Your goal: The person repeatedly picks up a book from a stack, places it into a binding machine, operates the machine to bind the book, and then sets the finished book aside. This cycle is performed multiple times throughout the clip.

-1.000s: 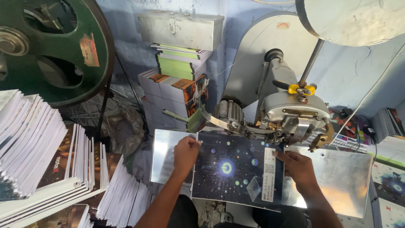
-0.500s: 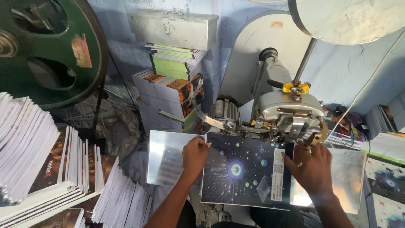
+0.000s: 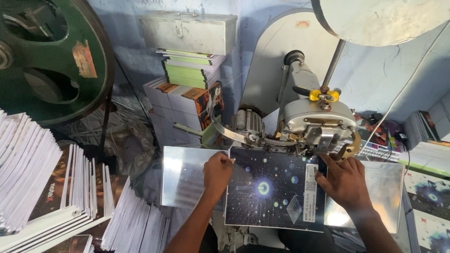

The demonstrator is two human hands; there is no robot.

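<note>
A big dark green flywheel (image 3: 44,56) fills the upper left corner, and a pale grey machine housing (image 3: 276,61) rises at centre right behind a stitching machine head (image 3: 315,119) with a yellow fitting on its rod. Below the head lies a shiny metal work table (image 3: 185,175), sloping away on both sides. Fanned piles of white-edged notebooks (image 3: 42,187) crowd the left side, and a stack of green and orange-covered books (image 3: 187,89) stands at the back under a grey metal box (image 3: 190,30). On the table, directly under the machine head, lies a dark notebook cover (image 3: 272,189) printed with a glowing circle and small hexagons; its top edge reaches in beneath the head. The left hand (image 3: 216,174) presses flat on the cover's upper left corner, fingers together. The right hand (image 3: 343,182) rests spread on the cover's right edge beside a white label strip (image 3: 309,192), fingertips close to the machine head. The hands are apart, one at each side of the cover.
</note>
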